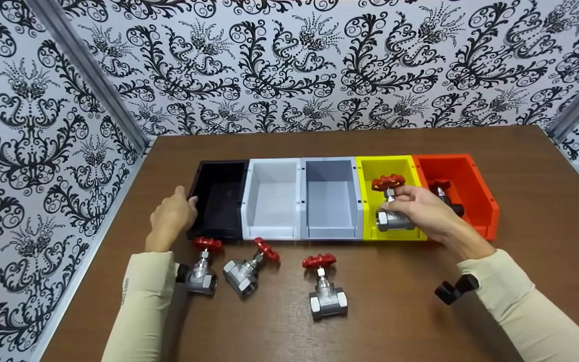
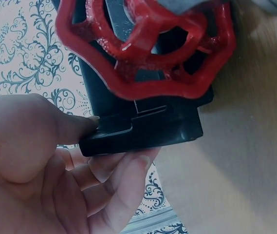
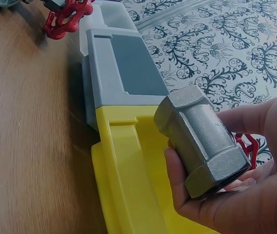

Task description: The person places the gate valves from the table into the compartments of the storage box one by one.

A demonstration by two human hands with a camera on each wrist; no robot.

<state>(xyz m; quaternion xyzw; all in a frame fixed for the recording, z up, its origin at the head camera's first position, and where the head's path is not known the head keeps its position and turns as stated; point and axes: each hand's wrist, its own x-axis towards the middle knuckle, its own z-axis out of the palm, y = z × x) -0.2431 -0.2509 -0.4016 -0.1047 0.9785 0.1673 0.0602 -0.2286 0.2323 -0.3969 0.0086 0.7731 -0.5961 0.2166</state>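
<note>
My right hand (image 1: 422,208) holds a metal valve (image 1: 392,219) with a red handwheel over the yellow bin (image 1: 394,235). From the right wrist view, the valve's hexagonal-ended body (image 3: 201,141) lies between the thumb and fingers, with its wheel mostly hidden behind the hand. At the left end of the row, my left hand (image 1: 171,217) grips the side of the black bin (image 1: 219,232). Its thumb and fingers lie on either side of the bin's edge (image 2: 143,139) in the left wrist view. Close in front there is a red handwheel (image 2: 162,87).
Between the black and yellow bins stand a white bin (image 1: 274,234) and a grey bin (image 1: 332,233). A red-orange bin (image 1: 483,221) at the right end contains another valve (image 1: 441,190). Three valves lie in front: left (image 1: 201,279), middle (image 1: 242,275) and right (image 1: 327,301).
</note>
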